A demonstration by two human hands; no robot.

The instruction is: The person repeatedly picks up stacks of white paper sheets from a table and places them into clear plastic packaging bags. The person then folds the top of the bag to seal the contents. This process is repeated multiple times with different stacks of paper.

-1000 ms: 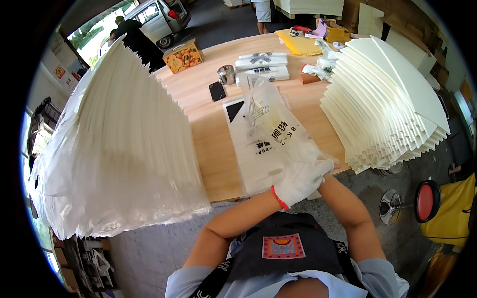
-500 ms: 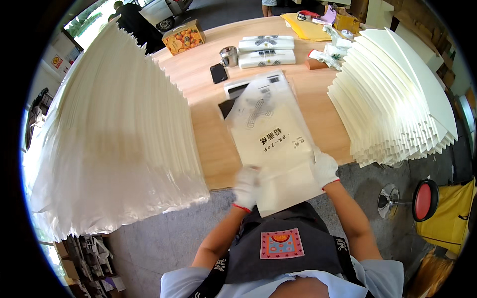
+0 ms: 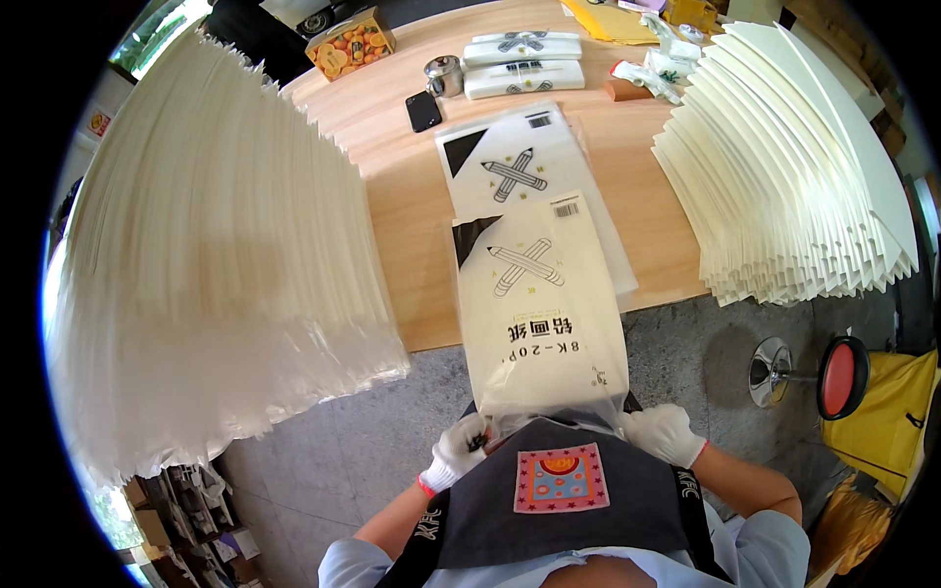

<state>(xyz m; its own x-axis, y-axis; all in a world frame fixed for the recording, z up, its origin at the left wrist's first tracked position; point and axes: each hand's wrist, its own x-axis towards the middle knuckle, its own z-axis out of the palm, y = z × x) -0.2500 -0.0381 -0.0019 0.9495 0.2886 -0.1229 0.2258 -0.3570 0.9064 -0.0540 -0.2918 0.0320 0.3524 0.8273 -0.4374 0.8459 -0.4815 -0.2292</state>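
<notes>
A clear plastic bag point(image 3: 539, 323) printed with crossed pencils and a black corner holds a stack of cream paper. It reaches from the table over its near edge to my apron. My left hand point(image 3: 458, 453), in a white glove with a red cuff, is closed on the bag's near left corner. Closed at the near right corner is my gloved right hand point(image 3: 665, 434). The paper lies wholly inside the bag, whose near end is crumpled. Flat under its far end are more printed bags point(image 3: 588, 186) on the table.
A tall stack of filled bags point(image 3: 225, 255) stands at the left, and fanned cream paper point(image 3: 784, 176) at the right. Farther back are rolled bags point(image 3: 524, 78), a phone point(image 3: 423, 112), a metal cup point(image 3: 444, 75) and an orange-printed box point(image 3: 350, 44). A red-seated stool point(image 3: 838, 377) stands right.
Both hands have drawn back toward my body and apart, pulling the bag down over the paper. The paper's near end, which stuck out before, is now inside. The bags underneath show more.
</notes>
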